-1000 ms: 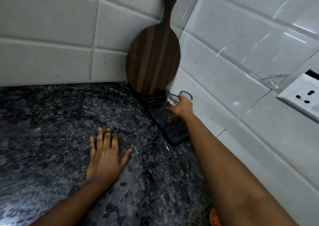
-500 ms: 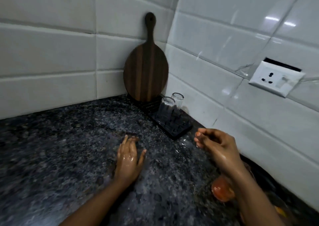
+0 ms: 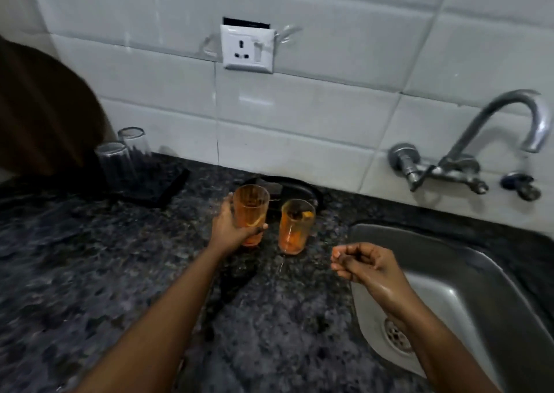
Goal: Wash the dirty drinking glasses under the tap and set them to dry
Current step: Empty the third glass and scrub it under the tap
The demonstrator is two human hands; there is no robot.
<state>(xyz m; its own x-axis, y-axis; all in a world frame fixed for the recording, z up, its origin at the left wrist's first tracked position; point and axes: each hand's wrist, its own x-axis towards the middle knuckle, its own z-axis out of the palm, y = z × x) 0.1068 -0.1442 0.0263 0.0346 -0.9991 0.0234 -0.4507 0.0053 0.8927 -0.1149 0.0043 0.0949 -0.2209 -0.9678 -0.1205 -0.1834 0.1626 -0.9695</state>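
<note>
the left hand [image 3: 229, 224] is wrapped around an orange-stained glass [image 3: 251, 212], thumb on the near side and fingers curled behind it, gripping it upright on the dark speckled countertop [image 3: 90, 272], well to the left of the sink [image 3: 449, 287]. whether its base rests on the stone or is lifted just clear is hard to tell from this angle. a second dirty glass [image 3: 295, 226], also smeared orange and with dark bits near its rim, stands upright just beside the first, between it and the sink, and nothing touches it.

the right hand [image 3: 362, 263] hangs over the sink's left edge, wet and shiny, its fingers loosely curled with nothing in them. the forearm crosses above the drain [image 3: 397, 337] in the steel basin.

far left of the sink, two clear glasses [image 3: 123, 155] stand upside down, close together, on a dark drying mat [image 3: 156, 188] at the foot of the white tiled wall. a dark wooden board [image 3: 45, 113] leans behind them at the frame's left edge. a black round tray [image 3: 295, 187] lies on the countertop behind the two dirty glasses, against the wall.

above the sink's back edge, a chrome tap [image 3: 491, 140] with a curved spout is fixed to the tiles, its outlet pointing down toward the basin. a white wall socket [image 3: 248, 49] sits higher on the wall, above and left of the sink.
</note>
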